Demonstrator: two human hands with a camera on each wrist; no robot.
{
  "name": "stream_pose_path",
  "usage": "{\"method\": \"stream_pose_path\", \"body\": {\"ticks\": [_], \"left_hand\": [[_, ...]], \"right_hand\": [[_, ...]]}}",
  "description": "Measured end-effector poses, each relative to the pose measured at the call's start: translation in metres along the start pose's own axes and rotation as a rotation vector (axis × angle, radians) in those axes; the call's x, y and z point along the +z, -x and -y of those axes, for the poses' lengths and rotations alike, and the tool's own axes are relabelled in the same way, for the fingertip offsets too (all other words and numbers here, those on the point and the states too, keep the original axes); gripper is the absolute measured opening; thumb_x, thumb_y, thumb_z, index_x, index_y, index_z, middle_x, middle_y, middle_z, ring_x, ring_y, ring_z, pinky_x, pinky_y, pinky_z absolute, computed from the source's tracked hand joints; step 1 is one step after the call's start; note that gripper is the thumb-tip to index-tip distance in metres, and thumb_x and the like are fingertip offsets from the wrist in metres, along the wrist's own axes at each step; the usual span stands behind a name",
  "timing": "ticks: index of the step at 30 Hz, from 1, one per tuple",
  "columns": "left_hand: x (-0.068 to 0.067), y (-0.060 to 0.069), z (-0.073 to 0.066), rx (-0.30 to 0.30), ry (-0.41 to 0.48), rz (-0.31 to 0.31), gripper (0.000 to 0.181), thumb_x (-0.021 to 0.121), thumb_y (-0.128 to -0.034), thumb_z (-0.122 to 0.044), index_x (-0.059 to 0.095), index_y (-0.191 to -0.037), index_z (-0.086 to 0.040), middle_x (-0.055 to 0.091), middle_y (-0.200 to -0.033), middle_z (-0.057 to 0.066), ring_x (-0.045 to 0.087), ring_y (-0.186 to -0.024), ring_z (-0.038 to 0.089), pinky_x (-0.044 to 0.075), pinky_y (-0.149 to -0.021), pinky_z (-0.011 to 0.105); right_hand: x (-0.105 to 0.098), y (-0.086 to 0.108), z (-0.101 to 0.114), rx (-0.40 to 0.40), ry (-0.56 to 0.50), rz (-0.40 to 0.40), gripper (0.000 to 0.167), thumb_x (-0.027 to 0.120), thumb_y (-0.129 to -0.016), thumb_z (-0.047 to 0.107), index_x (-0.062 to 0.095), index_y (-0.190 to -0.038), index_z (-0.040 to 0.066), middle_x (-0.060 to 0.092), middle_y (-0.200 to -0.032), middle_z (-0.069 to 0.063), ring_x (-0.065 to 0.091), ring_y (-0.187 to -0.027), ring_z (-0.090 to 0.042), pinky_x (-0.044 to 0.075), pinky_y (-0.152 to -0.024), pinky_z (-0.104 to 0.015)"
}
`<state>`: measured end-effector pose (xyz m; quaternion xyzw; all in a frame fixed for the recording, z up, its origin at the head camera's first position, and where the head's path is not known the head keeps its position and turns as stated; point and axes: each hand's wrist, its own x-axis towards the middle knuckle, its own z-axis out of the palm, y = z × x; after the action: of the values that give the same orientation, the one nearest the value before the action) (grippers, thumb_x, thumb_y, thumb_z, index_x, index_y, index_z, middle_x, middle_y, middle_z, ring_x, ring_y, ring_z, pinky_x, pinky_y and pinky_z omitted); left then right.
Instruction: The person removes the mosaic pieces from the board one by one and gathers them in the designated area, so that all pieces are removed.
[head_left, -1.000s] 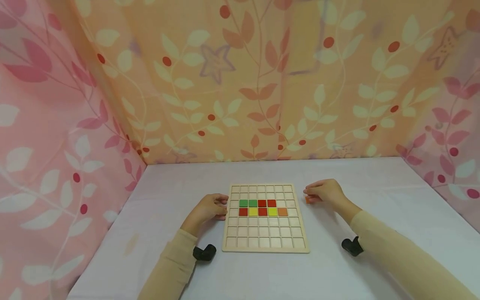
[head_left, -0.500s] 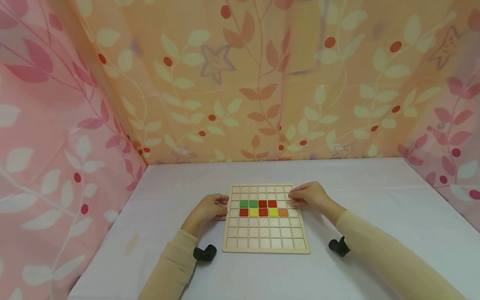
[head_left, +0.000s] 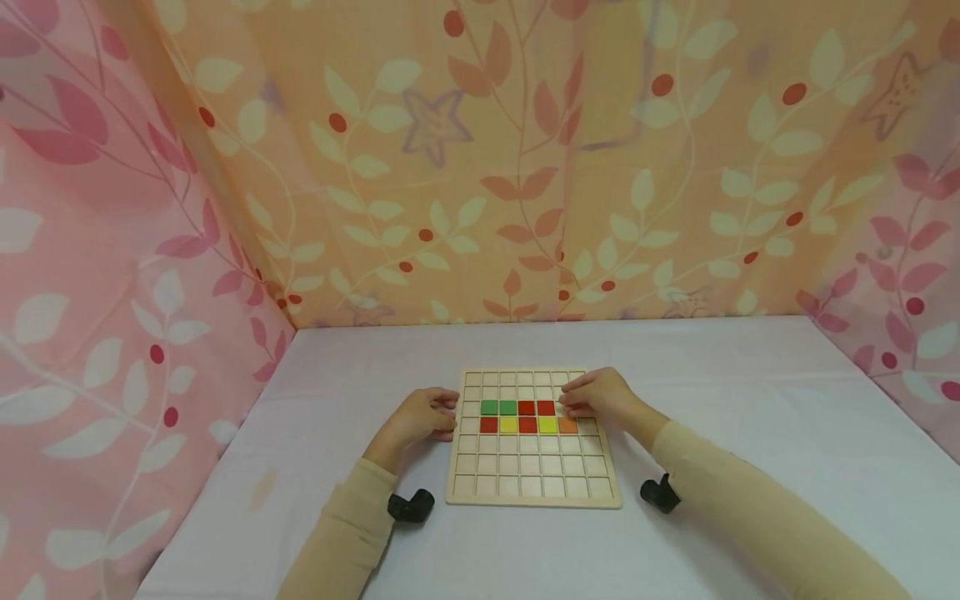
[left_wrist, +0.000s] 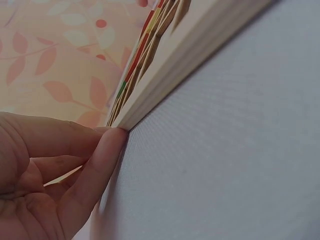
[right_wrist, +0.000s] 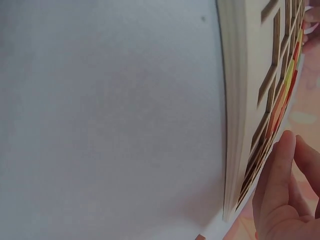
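Observation:
A wooden grid board (head_left: 528,504) lies on the table in the head view, holding two rows of green, red, yellow and orange tiles. My left hand (head_left: 416,417) grips its left edge; in the left wrist view the thumb (left_wrist: 102,160) meets the board's rim. My right hand (head_left: 603,396) is over the board's right side, thumb and fingers pinched together above a cell right of the far red tile (head_left: 545,408). An orange tile seen at these fingertips earlier is now hidden by them. The placed orange tile (head_left: 567,425) lies just below the hand.
White cloth covers the table (head_left: 360,358). A patterned curtain (head_left: 375,208) hangs at the back, with pink cloth (head_left: 82,333) at the left. A small brownish thing (right_wrist: 200,237) is cut off at the right wrist view's bottom edge.
My right hand has moved left from beside the board to over its right columns, carrying the orange tile. My left hand has stayed at the left edge.

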<state>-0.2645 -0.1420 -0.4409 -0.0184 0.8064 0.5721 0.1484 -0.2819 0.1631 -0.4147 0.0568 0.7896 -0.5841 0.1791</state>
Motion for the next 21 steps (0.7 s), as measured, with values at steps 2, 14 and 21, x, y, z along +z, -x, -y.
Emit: {"method": "stream_pose_path", "body": {"ticks": [2,14,21], "left_hand": [[0.000,0.000,0.000,0.003,0.005,0.006,0.054,0.063,-0.0815,0.017,0.054,-0.134,0.008,0.057,-0.119,0.020,0.060,-0.084,0.016,0.063,-0.066,0.030],[0.000,-0.001,0.001,-0.003,0.010,-0.001,0.055,0.065,-0.0811,0.016,0.055,-0.134,0.007,0.058,-0.119,0.020,0.061,-0.083,0.017,0.063,-0.066,0.030],[-0.001,0.000,0.000,0.001,0.001,0.000,0.055,0.065,-0.0808,0.016,0.055,-0.134,0.007,0.058,-0.118,0.019,0.060,-0.082,0.015,0.063,-0.065,0.030]], "right_hand": [[0.002,-0.001,0.000,0.007,-0.008,-0.003,0.033,0.070,-0.090,0.005,0.065,-0.117,-0.014,0.073,-0.080,-0.004,0.068,-0.062,-0.009,0.061,-0.063,-0.021],[0.009,-0.006,0.001,0.025,0.015,0.006,0.027,0.070,-0.090,0.004,0.068,-0.112,-0.012,0.076,-0.088,-0.012,0.070,-0.063,-0.011,0.062,-0.065,-0.025],[0.012,-0.008,0.002,0.050,0.019,-0.003,0.027,0.072,-0.088,0.004,0.070,-0.110,-0.011,0.075,-0.082,-0.010,0.069,-0.059,-0.010,0.061,-0.061,-0.024]]}}
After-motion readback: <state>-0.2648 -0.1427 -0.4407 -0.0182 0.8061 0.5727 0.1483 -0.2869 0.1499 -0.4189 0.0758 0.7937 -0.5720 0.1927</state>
